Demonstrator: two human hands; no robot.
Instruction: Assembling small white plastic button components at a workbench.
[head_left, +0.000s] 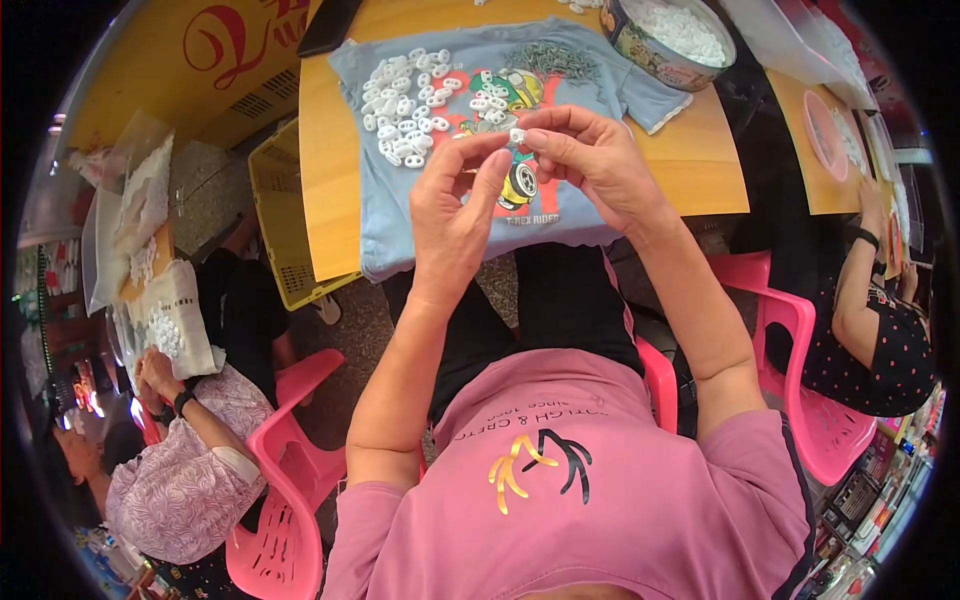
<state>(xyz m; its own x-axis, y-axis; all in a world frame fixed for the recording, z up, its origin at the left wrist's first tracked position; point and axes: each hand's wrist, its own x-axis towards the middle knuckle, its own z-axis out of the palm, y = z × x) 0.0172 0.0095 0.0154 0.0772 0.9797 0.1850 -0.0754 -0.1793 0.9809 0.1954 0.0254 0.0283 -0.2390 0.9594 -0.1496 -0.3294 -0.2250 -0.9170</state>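
Here, by the fingertips of the right hand [600,165], a small white piece [517,136] is clamped above the blue shirt [390,230]; whether it is also gripped by the left hand [452,205], just beside, cannot be told. Beyond, white ovals [402,100] and grey bits [560,63] are spread.

the right fingers [562,148] partly hide a small white plastic piece [517,136]; the top edge crops a flat black object [330,25].
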